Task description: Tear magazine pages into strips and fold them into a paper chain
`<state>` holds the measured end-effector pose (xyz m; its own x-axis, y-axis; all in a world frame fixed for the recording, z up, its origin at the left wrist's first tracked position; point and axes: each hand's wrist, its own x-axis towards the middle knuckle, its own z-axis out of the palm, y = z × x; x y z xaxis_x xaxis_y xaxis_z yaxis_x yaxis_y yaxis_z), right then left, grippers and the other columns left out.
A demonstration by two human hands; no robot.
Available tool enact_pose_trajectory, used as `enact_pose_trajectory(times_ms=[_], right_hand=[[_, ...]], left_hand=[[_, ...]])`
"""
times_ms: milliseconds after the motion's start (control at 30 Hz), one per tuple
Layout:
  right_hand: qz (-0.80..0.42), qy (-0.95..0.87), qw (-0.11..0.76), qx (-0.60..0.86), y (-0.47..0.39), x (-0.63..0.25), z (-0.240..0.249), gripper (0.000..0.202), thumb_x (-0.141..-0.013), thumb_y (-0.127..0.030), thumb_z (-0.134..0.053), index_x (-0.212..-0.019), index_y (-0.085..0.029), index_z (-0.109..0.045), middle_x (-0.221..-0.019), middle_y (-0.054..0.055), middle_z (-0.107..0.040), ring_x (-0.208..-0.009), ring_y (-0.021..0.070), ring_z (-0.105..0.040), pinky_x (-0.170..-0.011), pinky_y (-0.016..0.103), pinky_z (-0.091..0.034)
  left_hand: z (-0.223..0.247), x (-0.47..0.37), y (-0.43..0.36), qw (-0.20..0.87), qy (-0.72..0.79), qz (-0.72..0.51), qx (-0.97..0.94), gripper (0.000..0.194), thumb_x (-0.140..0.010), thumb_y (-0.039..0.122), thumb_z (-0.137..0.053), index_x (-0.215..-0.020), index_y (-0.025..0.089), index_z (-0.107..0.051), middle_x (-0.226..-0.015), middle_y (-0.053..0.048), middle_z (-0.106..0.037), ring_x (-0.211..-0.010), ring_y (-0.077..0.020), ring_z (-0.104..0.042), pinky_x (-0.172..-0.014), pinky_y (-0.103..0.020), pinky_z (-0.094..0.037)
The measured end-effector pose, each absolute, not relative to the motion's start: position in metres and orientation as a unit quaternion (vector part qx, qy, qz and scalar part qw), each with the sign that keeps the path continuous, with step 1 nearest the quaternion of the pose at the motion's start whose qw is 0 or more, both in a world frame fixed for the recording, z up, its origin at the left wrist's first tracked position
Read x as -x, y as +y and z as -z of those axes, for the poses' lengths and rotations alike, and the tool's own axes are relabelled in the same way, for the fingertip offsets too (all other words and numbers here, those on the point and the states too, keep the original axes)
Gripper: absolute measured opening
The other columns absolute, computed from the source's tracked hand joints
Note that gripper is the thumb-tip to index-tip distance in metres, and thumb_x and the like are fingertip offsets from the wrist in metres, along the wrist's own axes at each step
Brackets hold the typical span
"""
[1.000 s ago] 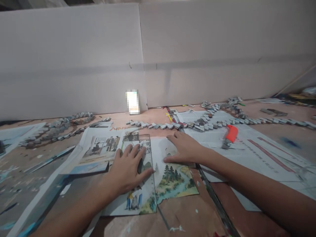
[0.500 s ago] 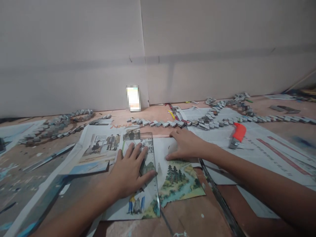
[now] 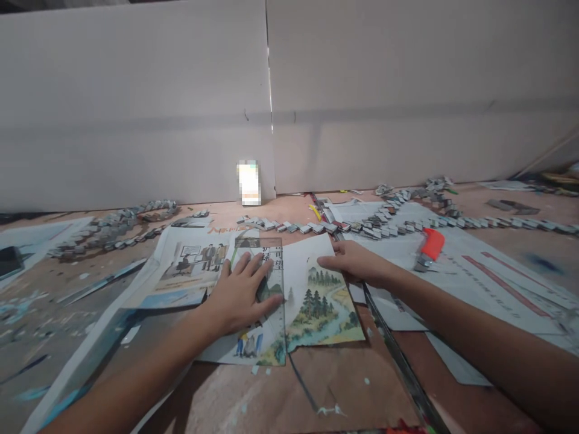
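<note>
My left hand (image 3: 244,295) lies flat with its fingers spread. It presses on a clear ruler (image 3: 277,277) that rests over a printed newspaper page (image 3: 246,355). Along the ruler's right edge runs a piece of the page with a painted landscape of trees and a stream (image 3: 316,307). My right hand (image 3: 364,262) pinches this piece at its upper right edge, thumb on top and the other fingers behind. The top of the piece is raised off the table, while its left side meets the ruler.
Folded-paper chains (image 3: 307,228) stretch across the back. An orange-red handled tool (image 3: 432,244) lies on newspaper (image 3: 493,271) at right. A lit, blurred screen (image 3: 249,184) leans on the white partition (image 3: 181,90). At left lies a long flat strip (image 3: 104,282).
My right hand has closed on the landscape piece and its upper edge has come up. My left hand stays flat on the ruler. The view has shifted slightly.
</note>
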<state>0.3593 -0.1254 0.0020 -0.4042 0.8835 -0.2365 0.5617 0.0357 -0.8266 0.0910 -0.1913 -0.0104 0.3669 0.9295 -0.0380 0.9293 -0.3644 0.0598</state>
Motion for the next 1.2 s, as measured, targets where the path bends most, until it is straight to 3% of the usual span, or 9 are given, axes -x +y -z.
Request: enact_pose_trajectory(times_ms=[133, 233, 900, 1200], right_hand=[[-0.372, -0.756, 0.181, 0.507, -0.1269, -0.3582, -0.0025, 0.031, -0.076, -0.04, -0.06, -0.097, -0.018, -0.066, -0.082, 0.006, -0.068, -0.067, 0.0185, -0.061, -0.057, 0.025, -0.045], [-0.341, -0.775, 0.178, 0.501, -0.1264, -0.3567, -0.0058, 0.032, -0.076, -0.036, -0.058, -0.102, -0.018, -0.065, -0.096, 0.007, -0.07, -0.083, 0.0226, -0.064, -0.069, 0.027, -0.047], [-0.325, -0.784, 0.165, 0.503, -0.1282, -0.3569, -0.0059, 0.03, -0.079, -0.035, -0.053, -0.1, -0.018, -0.065, -0.098, 0.007, -0.069, -0.086, 0.0233, -0.064, -0.071, 0.028, -0.047], [-0.34, -0.77, 0.163, 0.514, -0.1303, -0.3563, -0.0055, 0.032, -0.079, -0.037, -0.052, -0.1, -0.017, -0.066, -0.089, 0.008, -0.07, -0.077, 0.0226, -0.063, -0.064, 0.027, -0.047]], left_hand=[[0.009, -0.0919, -0.1944, 0.036, 0.561, 0.004, -0.827, 0.086, -0.079, 0.078, -0.022, -0.149, 0.028, -0.019, -0.155, -0.007, -0.021, -0.14, -0.0395, -0.014, -0.107, -0.065, -0.015], [0.008, -0.0926, -0.1966, 0.037, 0.564, 0.015, -0.825, 0.087, -0.078, 0.079, -0.021, -0.149, 0.028, -0.019, -0.155, -0.007, -0.021, -0.14, -0.0398, -0.013, -0.106, -0.065, -0.016], [0.0114, -0.0959, -0.1992, 0.022, 0.567, 0.002, -0.823, 0.083, -0.08, 0.078, -0.021, -0.147, 0.031, -0.024, -0.154, -0.008, -0.024, -0.14, -0.0405, -0.015, -0.104, -0.066, -0.018], [0.0134, -0.0949, -0.1992, 0.025, 0.569, -0.001, -0.822, 0.082, -0.08, 0.077, -0.021, -0.148, 0.031, -0.022, -0.155, -0.008, -0.022, -0.14, -0.0397, -0.014, -0.105, -0.065, -0.018]])
